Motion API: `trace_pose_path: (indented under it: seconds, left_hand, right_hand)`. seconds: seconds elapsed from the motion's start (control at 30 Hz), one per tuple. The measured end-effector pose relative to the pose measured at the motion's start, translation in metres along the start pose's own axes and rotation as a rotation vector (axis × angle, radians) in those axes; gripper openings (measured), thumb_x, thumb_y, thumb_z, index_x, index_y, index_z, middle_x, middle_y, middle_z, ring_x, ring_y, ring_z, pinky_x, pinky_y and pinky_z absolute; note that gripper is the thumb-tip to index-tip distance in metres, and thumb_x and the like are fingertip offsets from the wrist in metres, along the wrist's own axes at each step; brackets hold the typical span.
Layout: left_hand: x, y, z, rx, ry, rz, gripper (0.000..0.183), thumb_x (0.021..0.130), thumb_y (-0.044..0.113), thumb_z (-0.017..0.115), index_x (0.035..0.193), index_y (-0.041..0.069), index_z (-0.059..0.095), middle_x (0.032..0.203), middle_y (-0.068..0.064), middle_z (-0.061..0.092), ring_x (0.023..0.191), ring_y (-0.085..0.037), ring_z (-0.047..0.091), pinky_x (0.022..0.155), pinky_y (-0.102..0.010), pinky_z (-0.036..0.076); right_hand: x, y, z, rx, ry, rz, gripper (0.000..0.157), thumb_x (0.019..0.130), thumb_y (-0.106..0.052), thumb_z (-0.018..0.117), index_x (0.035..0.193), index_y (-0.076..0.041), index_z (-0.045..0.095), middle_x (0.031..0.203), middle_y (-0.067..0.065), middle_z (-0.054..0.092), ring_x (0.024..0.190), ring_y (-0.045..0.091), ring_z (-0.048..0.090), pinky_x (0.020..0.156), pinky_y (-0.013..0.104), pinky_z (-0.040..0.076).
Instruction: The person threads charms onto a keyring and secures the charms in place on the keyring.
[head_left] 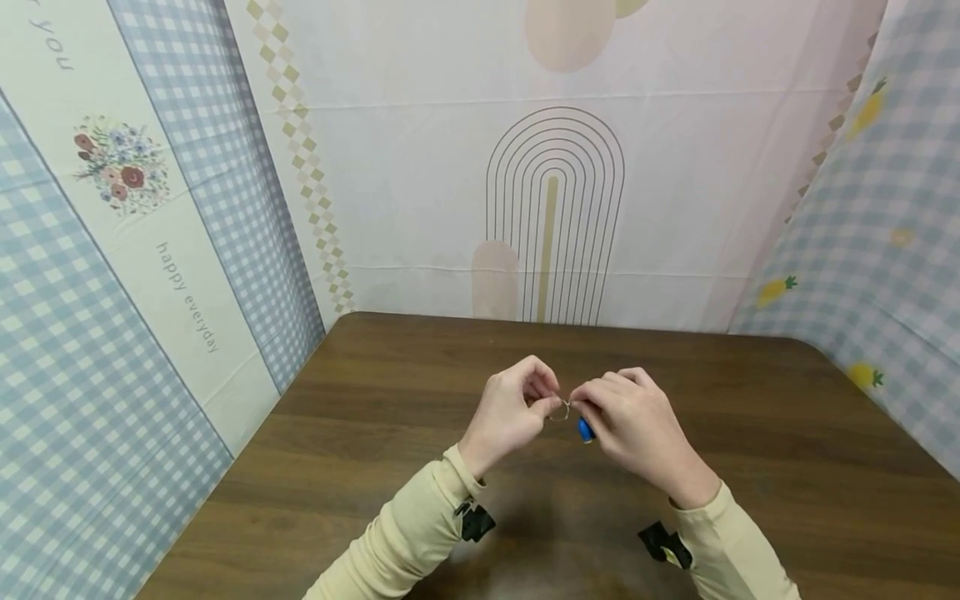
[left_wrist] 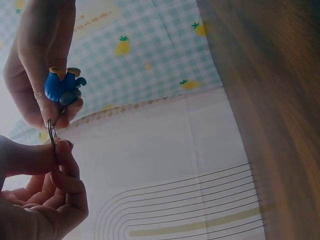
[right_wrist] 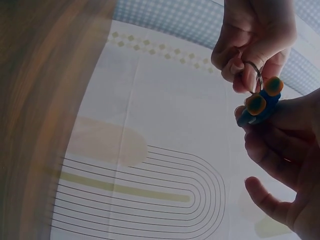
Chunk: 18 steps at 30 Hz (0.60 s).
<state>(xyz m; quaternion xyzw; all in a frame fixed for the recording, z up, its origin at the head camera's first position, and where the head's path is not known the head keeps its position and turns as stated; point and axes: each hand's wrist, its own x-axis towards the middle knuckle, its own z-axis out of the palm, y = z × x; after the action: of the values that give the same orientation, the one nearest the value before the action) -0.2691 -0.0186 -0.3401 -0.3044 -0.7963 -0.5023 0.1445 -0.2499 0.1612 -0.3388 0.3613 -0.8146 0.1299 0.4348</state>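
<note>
Held above the table is a keychain: a thin metal key ring [head_left: 564,412] with a small blue figure [head_left: 586,430] on it. Thumb and forefinger of my left hand [head_left: 510,417] pinch one side of the ring [left_wrist: 51,131]. At the ring's other side, my right hand [head_left: 633,425] pinches the keychain where the figure joins it; the fingertips partly cover that joint. The figure [left_wrist: 61,89] hangs against the right fingers in the left wrist view. From the right wrist view, two orange rounded parts show on the blue figure [right_wrist: 269,106], close to the ring [right_wrist: 259,79].
The brown wooden table [head_left: 360,450] lies beneath both hands. A white cloth with printed arches [head_left: 420,192] hangs behind its far edge. Checked cloths hang at the left [head_left: 217,125] and right [head_left: 847,275]. Black camera mounts [head_left: 476,522] sit at the wrists.
</note>
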Motion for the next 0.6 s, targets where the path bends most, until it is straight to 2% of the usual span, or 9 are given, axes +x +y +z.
trace_pose_path:
  seconds: [0.37, 0.6]
  left_hand:
    - [0.0007, 0.0014, -0.0016, -0.009, -0.055, -0.031, 0.019, 0.081, -0.006, 0.070, 0.083, 0.003, 0.054, 0.079, -0.009, 0.066, 0.069, -0.012, 0.063, 0.062, -0.016, 0.050]
    - [0.0030, -0.0018, -0.0043, -0.181, -0.058, -0.092, 0.020, 0.080, -0.008, 0.071, 0.084, -0.001, 0.052, 0.079, -0.019, 0.068, 0.064, -0.005, 0.060, 0.054, -0.016, 0.046]
  right_hand:
    - [0.0004, 0.0008, 0.0019, -0.010, -0.011, -0.050, 0.017, 0.072, -0.001, 0.075, 0.078, -0.013, 0.065, 0.065, -0.008, 0.055, 0.062, 0.006, 0.051, 0.076, 0.033, 0.046]
    - [0.0022, 0.0013, 0.0018, 0.035, 0.019, -0.048, 0.018, 0.072, 0.001, 0.076, 0.081, -0.012, 0.066, 0.068, -0.008, 0.061, 0.064, 0.005, 0.054, 0.078, 0.032, 0.045]
